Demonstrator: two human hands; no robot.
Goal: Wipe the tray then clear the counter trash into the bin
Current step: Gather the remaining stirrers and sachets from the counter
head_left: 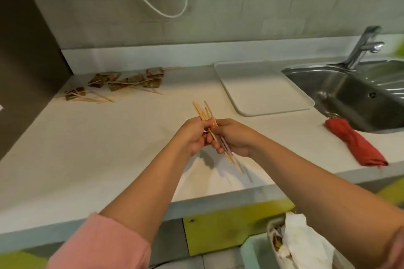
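Seen from the head camera, the left hand and right hand meet above the counter, both with fingers curled round one bundle of wooden sticks. The white tray lies flat just beside the sink, a red cloth near it. Loose sticks and wrappers lie scattered at the back left. The bin, holding crumpled white paper, stands below the counter edge

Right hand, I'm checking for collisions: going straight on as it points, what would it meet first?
The left hand, close in front, gripping the same wooden sticks; beyond it, perhaps the wrappers, depth unclear.
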